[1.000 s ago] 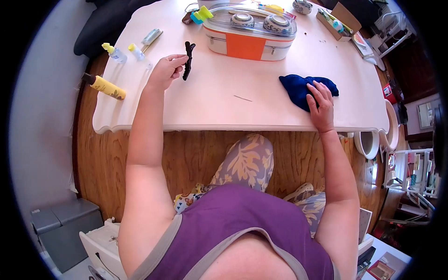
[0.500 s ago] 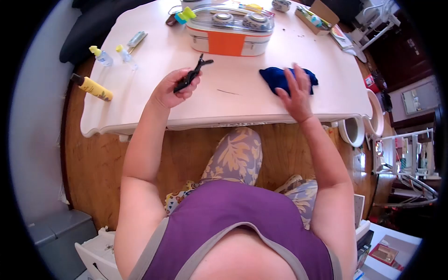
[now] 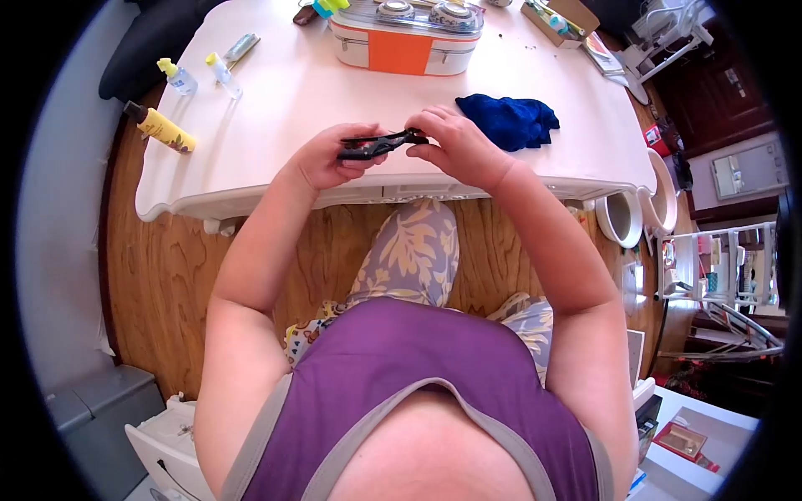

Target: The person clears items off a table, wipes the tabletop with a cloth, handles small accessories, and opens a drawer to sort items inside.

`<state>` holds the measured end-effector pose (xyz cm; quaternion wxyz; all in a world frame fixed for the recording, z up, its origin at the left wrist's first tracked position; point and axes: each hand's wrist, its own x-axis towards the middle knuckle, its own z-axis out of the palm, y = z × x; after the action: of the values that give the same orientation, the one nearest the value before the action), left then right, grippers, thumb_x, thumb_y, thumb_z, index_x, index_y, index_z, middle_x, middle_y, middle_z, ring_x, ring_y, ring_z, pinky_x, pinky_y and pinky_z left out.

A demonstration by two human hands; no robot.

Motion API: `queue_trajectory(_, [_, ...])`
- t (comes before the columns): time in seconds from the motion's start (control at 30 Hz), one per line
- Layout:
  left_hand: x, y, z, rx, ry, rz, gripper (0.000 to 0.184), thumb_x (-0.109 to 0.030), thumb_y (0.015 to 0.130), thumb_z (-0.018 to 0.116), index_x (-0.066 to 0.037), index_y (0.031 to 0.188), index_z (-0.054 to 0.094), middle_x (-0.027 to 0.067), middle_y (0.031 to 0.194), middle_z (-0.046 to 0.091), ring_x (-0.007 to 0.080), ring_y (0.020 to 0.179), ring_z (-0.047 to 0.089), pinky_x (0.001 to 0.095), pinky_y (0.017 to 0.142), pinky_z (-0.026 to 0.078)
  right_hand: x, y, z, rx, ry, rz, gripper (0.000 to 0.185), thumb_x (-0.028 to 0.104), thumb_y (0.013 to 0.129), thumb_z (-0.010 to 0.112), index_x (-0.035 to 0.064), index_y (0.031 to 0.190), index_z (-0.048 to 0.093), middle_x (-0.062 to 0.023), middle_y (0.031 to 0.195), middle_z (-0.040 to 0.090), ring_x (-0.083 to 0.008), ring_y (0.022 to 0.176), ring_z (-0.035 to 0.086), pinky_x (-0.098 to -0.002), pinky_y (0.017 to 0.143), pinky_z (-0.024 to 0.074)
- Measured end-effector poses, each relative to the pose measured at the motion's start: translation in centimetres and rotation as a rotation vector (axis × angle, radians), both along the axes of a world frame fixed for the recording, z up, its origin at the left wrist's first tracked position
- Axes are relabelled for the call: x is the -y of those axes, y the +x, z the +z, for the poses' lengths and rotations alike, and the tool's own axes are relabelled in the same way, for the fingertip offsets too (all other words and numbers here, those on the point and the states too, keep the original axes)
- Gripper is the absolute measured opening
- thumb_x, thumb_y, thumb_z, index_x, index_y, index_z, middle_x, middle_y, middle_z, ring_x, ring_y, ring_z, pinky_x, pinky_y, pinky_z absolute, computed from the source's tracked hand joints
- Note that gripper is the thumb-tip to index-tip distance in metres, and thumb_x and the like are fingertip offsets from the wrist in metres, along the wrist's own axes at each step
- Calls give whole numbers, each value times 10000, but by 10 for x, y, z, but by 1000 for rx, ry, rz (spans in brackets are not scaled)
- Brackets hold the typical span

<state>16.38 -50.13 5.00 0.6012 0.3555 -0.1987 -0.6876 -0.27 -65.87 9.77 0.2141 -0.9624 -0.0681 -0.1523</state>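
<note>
A black hair clip (image 3: 378, 146) is held level above the table's front edge. My left hand (image 3: 328, 156) is closed around its wider end. At the other end, the fingers and thumb of my right hand (image 3: 461, 147) pinch the narrow tip. Behind my right hand lies a crumpled dark blue cloth (image 3: 511, 122), apart from the fingers. My fingers hide part of the clip.
On the white table (image 3: 284, 92) stands an orange and white case (image 3: 401, 52) with a clear lid. A yellow bottle (image 3: 165, 131) and two smaller bottles are at the left. An open box (image 3: 561, 21) sits at the back right.
My right hand has left the blue cloth and moved left to grip the clip's tip. My left hand has come inward and lower, turning the clip from upright to nearly level.
</note>
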Motion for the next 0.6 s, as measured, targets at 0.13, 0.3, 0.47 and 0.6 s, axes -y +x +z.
queue_trajectory(0.13, [-7, 8, -5, 27, -34, 59, 437, -333, 974, 349, 40, 1099, 539, 126, 767, 617, 41, 456, 365, 144, 384, 280, -1, -1, 0, -30, 72, -37, 232, 111, 754, 663, 33, 915, 515, -130, 899, 557, -310, 887, 527, -379, 756, 431])
queue_trajectory(0.3, [-19, 10, 3, 151, 29, 117, 434, -365, 958, 388, 21, 1028, 571, 176, 837, 630, 50, 463, 388, 159, 398, 308, -6, 4, -6, 126, -28, -49, 196, 95, 758, 624, 23, 898, 509, -147, 907, 554, -336, 883, 524, -403, 761, 428])
queue_trajectory(0.47, [-28, 28, 2, 445, 13, 539, 212, -199, 909, 501, -16, 924, 606, 100, 784, 628, 51, 482, 431, 172, 400, 312, -1, 7, -16, 53, -31, -135, 188, 88, 769, 583, 16, 926, 509, -166, 924, 553, -359, 874, 522, -426, 773, 425])
queue_trajectory(0.6, [-53, 115, -14, 557, -23, 1269, 112, -130, 857, 555, -37, 892, 608, 38, 751, 609, 51, 537, 483, 167, 444, 369, 28, 2, -55, 214, 32, -310, 211, 68, 778, 567, -5, 966, 507, -173, 933, 550, -353, 883, 518, -418, 780, 424])
